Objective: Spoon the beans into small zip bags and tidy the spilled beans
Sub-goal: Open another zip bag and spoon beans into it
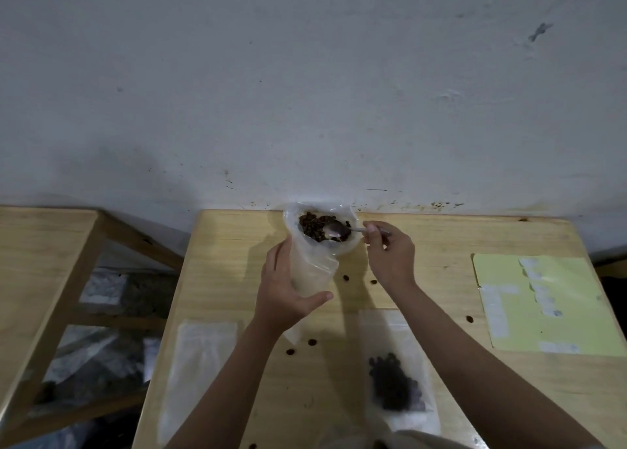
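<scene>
A big pale grey wall (305, 75) with small dark marks fills the top of the view. Below it sits a light wooden table (441, 245) with a flat top, and a second wooden table (40, 245) stands at about 9 o'clock from it. On the main table, at 3 o'clock, lies a pale yellow sheet with white stickers (543, 306). At 12 o'clock, close to the wall, stands a big clear plastic bag of dark brown beans (314, 245), open at the top. The left hand (288, 296) is wrapped around the bag's side, with the thumb under it and the fingers curled round the back. At 7 o'clock lies a small clear zip bag (200, 374), flat, and it looks like nothing is in it, but the view is blurry there. At 5 o'clock lies another small clear zip bag with beans inside (397, 380). The right hand (390, 255) pinches the handle of a small shiny metal spoon (339, 229), and the spoon's bowl is down in the big bag's mouth, touching the beans. A few loose dark beans (346, 278) lie on the table between the bags and near both arms.
</scene>
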The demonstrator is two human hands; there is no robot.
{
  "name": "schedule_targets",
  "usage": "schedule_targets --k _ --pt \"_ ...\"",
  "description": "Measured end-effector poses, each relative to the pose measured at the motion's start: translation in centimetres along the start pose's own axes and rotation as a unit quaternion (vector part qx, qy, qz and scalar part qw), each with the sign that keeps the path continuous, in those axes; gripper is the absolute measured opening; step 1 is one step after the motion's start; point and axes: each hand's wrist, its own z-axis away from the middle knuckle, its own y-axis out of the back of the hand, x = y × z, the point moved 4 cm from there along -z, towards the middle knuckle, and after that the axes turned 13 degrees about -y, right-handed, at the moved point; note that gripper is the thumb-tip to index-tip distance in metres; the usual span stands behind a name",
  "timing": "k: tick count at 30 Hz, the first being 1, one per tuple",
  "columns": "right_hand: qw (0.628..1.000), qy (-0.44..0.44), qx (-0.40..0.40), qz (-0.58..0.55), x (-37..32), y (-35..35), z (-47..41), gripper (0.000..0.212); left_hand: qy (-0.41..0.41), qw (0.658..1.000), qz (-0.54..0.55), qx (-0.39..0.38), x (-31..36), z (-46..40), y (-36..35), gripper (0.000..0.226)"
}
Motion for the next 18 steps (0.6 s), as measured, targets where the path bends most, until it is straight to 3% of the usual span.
schedule_targets --k 9,13,18 --pt "0.965 -0.232 0.008 -0.120 2.4 -2.9 -0.9 0.022 -0.047 0.998 0.041 -0.013 -0.9 -1.1 -1.3 0.114" --pt "0.944 -0.283 0.008 -0.173 2.5 -3.0 -1.1 0.022 -0.056 0.997 0.053 -0.014 -1.0 -1.3 -1.4 0.114" --pt "0.937 -0.284 0.010 -0.203 2.3 -2.2 -1.0 0.021 -0.044 0.998 0.051 -0.015 -1.3 -1.0 -1.2 0.115"
